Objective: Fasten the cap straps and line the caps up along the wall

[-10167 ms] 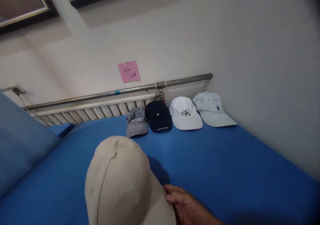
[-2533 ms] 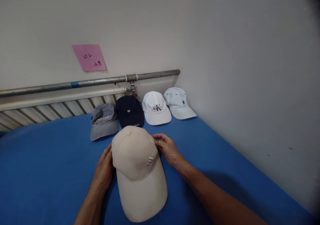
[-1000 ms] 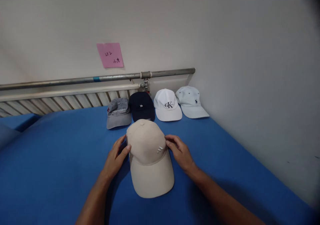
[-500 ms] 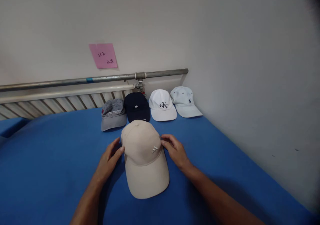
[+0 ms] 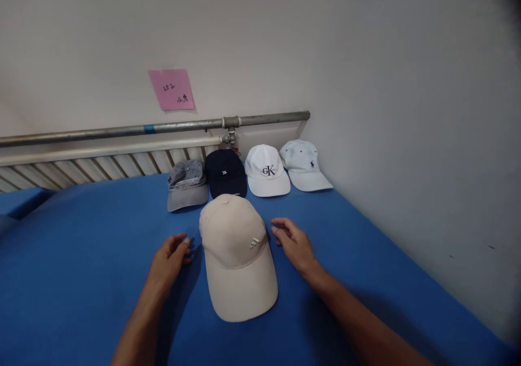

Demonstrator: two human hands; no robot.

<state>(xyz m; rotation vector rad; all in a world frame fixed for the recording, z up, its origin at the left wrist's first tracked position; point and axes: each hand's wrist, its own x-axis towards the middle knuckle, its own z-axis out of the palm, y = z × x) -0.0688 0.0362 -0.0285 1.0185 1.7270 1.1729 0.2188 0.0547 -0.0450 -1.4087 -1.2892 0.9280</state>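
A beige cap (image 5: 234,236) with a small pale logo rests on the blue surface (image 5: 101,257), its brim toward me. To its left, my left hand (image 5: 169,260) is apart from the cap, fingers curved and loosely apart, holding nothing. My right hand (image 5: 295,244) is just off the cap's right side, also empty with its fingers apart. Behind stand a grey cap (image 5: 188,187), a dark navy cap (image 5: 225,173), a white cap (image 5: 267,172) with black letters and a pale blue cap (image 5: 305,166), side by side. The beige cap's top slightly overlaps the navy cap's brim in view.
A ribbed radiator (image 5: 118,166) and a metal pipe (image 5: 179,126) run along the back wall. Above them a pink note (image 5: 171,90) is stuck up. A bare wall (image 5: 407,138) rises along the right edge of the blue surface.
Both hands have let go of the beige cap and moved outward, the left one to the left and the right one to the right. The view has shifted slightly.
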